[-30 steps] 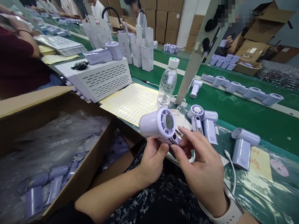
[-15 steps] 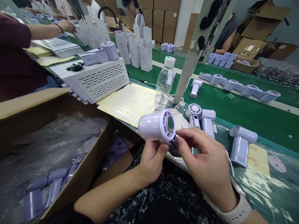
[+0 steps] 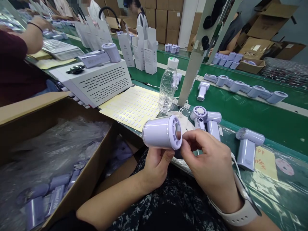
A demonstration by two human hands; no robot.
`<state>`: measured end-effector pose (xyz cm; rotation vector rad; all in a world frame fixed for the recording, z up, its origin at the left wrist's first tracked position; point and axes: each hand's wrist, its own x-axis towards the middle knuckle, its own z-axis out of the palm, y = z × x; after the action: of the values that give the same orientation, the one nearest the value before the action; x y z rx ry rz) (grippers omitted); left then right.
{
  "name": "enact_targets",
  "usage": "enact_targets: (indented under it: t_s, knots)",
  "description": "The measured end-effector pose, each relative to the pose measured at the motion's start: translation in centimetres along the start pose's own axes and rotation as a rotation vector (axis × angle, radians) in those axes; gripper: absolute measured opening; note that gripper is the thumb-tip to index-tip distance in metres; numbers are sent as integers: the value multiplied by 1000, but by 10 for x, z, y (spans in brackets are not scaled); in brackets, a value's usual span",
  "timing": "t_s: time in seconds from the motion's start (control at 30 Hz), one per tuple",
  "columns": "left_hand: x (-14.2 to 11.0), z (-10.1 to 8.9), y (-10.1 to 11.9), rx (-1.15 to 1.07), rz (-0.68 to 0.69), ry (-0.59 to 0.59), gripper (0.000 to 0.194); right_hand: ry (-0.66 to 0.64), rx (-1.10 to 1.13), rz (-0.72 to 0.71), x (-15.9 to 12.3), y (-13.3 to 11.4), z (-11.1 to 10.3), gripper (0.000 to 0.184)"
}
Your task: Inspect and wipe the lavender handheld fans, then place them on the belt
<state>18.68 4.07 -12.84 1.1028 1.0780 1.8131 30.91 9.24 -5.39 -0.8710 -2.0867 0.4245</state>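
Note:
My left hand [image 3: 156, 166] is wrapped round the lower part of a lilac handheld fan [image 3: 157, 132], whose barrel-shaped head lies sideways with its slotted ring end facing right. Most of the handle is hidden behind my hands. My right hand [image 3: 207, 160] has thumb and index finger pinched together close against the fan, just below the ring end. What sits between those fingertips is hidden. A white cable [image 3: 234, 159] shows behind my right wrist. More lilac fans [image 3: 200, 112] rest on the bench past my right hand, and another fan [image 3: 247, 149] lies farther right.
A clear bottle [image 3: 167, 86] stands beside a metal post [image 3: 192, 64]. Left of it are a sticker sheet [image 3: 132, 106] and a grey vented box [image 3: 101, 85]. An open carton [image 3: 96, 160] holds fans in plastic at lower left. Co-workers sit along the green conveyor [image 3: 264, 112].
The fan has turned a little, so its ring end shows more edge-on. My right fingertips have closed in below the ring. At left, a co-worker's arm has moved left.

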Motion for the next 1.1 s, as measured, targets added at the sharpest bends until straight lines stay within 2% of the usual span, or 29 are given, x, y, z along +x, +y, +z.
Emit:
enact_targets:
  t_s: [0.2, 0.3, 0.43, 0.67, 0.8, 0.93, 1.1]
  knots:
    - [-5, -2, -8, -13, 14, 73, 14, 50, -171, -138, -9, 1, 12, 16]
    - [-7, -3, -8, -73, -6, 80, 20, 59, -177, -171, -11, 1, 14, 16]
    - [-5, -2, -2, -147, -128, 98, 30, 58, -134, -178, -11, 2, 14, 18]
    - [0, 1, 4, -325, -299, 41, 40, -5, -23, -153, -10, 4, 7, 20]
    - [2, 5, 11, -495, -501, 39, 44, -90, 59, -137, -8, 11, 1, 18]
    - [4, 2, 18, -619, -732, -93, 41, -140, 125, -167, -7, 19, -5, 18]
    - [6, -1, 18, -692, -820, -217, 49, -180, 229, -52, -7, 25, -11, 16]
